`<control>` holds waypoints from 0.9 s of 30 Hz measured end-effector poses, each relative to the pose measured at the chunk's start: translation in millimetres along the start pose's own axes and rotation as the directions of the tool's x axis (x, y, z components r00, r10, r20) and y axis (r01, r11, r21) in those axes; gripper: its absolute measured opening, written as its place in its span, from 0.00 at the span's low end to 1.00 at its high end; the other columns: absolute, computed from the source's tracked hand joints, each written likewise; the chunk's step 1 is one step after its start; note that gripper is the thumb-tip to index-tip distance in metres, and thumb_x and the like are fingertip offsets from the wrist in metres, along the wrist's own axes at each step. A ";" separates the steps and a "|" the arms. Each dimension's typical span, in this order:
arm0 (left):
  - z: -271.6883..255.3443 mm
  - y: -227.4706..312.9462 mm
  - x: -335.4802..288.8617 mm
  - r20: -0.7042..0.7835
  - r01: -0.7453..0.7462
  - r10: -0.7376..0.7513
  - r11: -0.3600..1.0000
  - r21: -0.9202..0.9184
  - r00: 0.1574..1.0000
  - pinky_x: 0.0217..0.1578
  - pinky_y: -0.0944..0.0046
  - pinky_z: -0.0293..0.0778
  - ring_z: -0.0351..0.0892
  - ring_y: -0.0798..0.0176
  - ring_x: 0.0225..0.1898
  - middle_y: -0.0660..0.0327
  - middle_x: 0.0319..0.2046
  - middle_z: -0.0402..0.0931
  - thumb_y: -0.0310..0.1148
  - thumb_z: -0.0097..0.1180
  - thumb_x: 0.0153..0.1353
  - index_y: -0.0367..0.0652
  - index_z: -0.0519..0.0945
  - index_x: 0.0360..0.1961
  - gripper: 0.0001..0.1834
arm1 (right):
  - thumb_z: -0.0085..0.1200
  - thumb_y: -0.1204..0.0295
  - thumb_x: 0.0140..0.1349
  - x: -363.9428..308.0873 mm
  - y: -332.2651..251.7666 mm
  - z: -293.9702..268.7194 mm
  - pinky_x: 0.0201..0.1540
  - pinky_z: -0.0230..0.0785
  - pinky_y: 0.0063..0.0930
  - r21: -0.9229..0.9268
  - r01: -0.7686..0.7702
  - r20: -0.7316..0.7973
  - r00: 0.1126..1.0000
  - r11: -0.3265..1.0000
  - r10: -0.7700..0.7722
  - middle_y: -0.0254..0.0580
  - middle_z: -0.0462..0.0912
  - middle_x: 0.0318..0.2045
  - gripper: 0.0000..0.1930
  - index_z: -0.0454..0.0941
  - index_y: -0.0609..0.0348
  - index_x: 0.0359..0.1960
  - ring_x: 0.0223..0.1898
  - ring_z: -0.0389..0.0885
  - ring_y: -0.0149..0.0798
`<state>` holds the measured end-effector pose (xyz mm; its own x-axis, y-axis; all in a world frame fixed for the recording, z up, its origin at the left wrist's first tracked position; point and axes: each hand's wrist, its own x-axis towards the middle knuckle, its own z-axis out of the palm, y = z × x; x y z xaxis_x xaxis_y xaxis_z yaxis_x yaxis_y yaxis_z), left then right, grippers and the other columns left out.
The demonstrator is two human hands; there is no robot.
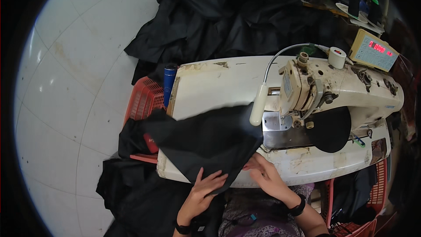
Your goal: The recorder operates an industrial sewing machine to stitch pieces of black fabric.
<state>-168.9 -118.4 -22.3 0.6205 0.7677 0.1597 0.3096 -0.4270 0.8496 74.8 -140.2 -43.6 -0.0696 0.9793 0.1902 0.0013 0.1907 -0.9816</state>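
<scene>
A piece of black fabric [210, 138] lies over the left front of the sewing machine table, its near corner hanging past the front edge. Spread fingers of my left hand [205, 193] rest flat on that near corner. At the fabric's right edge, my right hand [267, 177] has its fingers curled on the cloth; the fingertips are partly hidden. Just beyond is the white sewing machine [342, 83], its needle area right of the fabric. A rounded black fabric piece [331, 127] lies on the machine bed under the arm.
A lamp [259, 105] on a bent neck hangs over the fabric's far right corner. A lit control panel [375, 50] stands behind the machine. Black cloth [228, 17] is heaped at the back. Red baskets [142, 98] flank the table [215, 79]; a blue cylinder [169, 83] stands left.
</scene>
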 end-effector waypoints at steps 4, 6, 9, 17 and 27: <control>-15.0 -1.2 -20.1 0.153 0.061 -0.073 0.994 0.086 0.986 0.72 0.36 0.26 0.65 0.55 0.69 0.64 0.59 0.78 0.16 0.49 0.50 0.46 0.82 0.54 0.29 | 0.58 0.63 0.68 10.6 -16.3 0.2 0.45 0.71 0.21 0.134 -0.284 -0.163 0.939 0.949 0.304 0.39 0.82 0.38 0.27 0.66 0.66 0.63 0.40 0.79 0.27; -20.1 -3.9 -26.5 0.203 0.071 -0.110 0.980 0.186 0.973 0.72 0.36 0.27 0.66 0.57 0.69 0.66 0.58 0.78 0.15 0.50 0.43 0.50 0.84 0.52 0.33 | 0.59 0.66 0.67 12.9 4.5 -5.8 0.40 0.69 0.18 0.309 -0.272 -0.173 0.926 0.911 0.335 0.35 0.83 0.34 0.24 0.69 0.66 0.60 0.36 0.78 0.23; -24.2 -8.2 -35.7 0.202 0.114 -0.161 0.967 0.227 0.966 0.72 0.36 0.29 0.66 0.57 0.69 0.66 0.58 0.78 0.14 0.50 0.36 0.51 0.86 0.48 0.34 | 0.62 0.70 0.64 7.9 7.3 -7.3 0.36 0.68 0.16 0.267 -0.348 -0.112 0.915 0.899 0.388 0.35 0.83 0.31 0.19 0.73 0.65 0.53 0.33 0.77 0.22; -39.8 12.0 -43.0 0.144 0.158 -0.147 0.985 -0.069 0.979 0.71 0.37 0.38 0.62 0.51 0.70 0.53 0.64 0.70 0.45 0.75 0.44 0.48 0.81 0.58 0.37 | 0.63 0.76 0.60 1.0 4.0 -9.7 0.31 0.64 0.17 0.110 -0.448 0.087 0.893 0.887 0.441 0.30 0.76 0.26 0.24 0.61 0.57 0.52 0.28 0.74 0.22; 49.7 -33.9 10.0 0.049 0.145 -0.136 0.935 -0.322 0.989 0.69 0.49 0.55 0.61 0.48 0.71 0.46 0.64 0.69 0.32 0.60 0.64 0.32 0.72 0.62 0.27 | 0.59 0.82 0.62 0.1 -10.6 27.2 0.39 0.67 0.16 0.099 -0.257 0.062 0.966 0.961 0.252 0.32 0.76 0.35 0.17 0.67 0.59 0.50 0.36 0.75 0.20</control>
<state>-137.3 -120.0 -74.5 0.6073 0.7943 0.0174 0.1473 -0.1341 0.9799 47.6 -144.0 -33.6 -0.1284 0.9896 -0.0643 -0.0799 -0.0749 -0.9940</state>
